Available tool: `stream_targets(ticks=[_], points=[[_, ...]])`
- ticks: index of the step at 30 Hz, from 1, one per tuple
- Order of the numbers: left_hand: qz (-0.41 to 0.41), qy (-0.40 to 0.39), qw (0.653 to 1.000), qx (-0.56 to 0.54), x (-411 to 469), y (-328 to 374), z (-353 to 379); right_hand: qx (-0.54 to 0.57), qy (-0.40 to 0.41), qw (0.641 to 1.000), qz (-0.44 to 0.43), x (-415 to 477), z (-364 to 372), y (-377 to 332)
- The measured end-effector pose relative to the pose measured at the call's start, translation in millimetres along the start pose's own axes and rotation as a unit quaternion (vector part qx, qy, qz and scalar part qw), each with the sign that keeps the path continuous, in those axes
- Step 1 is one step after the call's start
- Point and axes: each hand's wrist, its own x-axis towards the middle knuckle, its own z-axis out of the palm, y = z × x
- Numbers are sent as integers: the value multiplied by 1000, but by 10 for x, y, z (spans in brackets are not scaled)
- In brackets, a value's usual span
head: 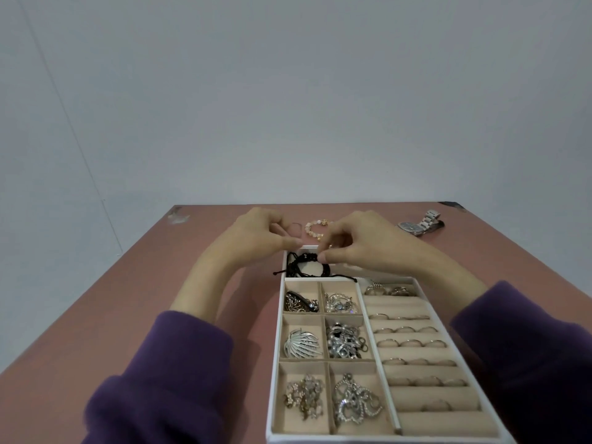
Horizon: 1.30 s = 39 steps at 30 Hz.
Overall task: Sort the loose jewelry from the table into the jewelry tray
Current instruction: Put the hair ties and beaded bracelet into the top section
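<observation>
Pink tabletop [134, 315] against a plain grey wall; white jewelry tray [275, 395] placed at the near centre-right edge, beige-lined, with six small compartments on its left half and ring rolls on its right.

Black cord bracelet [306, 265] located in the far compartment of the tray, at 12 o'clock from the small compartments. Loose cord ends trailing over the divider toward 3 o'clock and over the tray wall toward 9 o'clock.

Left hand [256, 235] and right hand [355, 241] held close together above that far compartment. Right thumb and forefinger pinched at the top of the bracelet's band — apparently closed on it, though contact is partly hidden. Left fingers curled near the tray's far left corner; whether closed on a cord cannot be told.

Handling notes:
- Bracelet judged light, soft and limp; likely to snag on dividers. Take hold at the thicker braided band, not at the thin tails.
- Tuck tails inside the compartment.

Remaining on the table: beaded bracelet [315, 229] at 12 o'clock beyond the hands — light, flexible, likely to roll; lift by the strand. Metal watch [419, 224] at 2 o'clock — heavier, stiff at the case, smooth; grip across the case.
</observation>
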Motion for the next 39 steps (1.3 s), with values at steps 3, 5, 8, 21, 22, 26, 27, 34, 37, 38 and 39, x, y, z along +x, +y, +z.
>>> stream_targets(ticks=[3,5,8,21,22,26,27,34,37,38,39], points=[[-13,-76,997,25,-73,53,-89,23,-85,996,8,-66,-169,1],[-24,-102,994,30,-120,62,-145,7,-136,990,16,-105,-235,12],[-38,-139,989,35,-173,50,-207,-30,-157,987,19,-110,-245,49],[-41,-139,989,0,-158,15,-261,-20,-82,996,28,-42,-109,99],[-29,-121,992,-8,-136,28,-228,-19,-76,997,23,-40,-87,105],[21,-80,996,29,-67,86,-35,-30,-50,998,11,-34,-36,101],[36,-75,995,57,-60,89,7,-39,-48,998,10,-30,-27,99],[62,-70,981,168,-61,92,92,-41,-61,997,13,-29,-71,118],[48,-43,987,145,-45,73,84,28,-31,998,44,-18,-218,174],[50,-29,990,128,-36,68,82,37,3,998,55,-2,-273,224],[57,-14,992,112,-27,65,84,37,37,997,63,22,-325,281]])
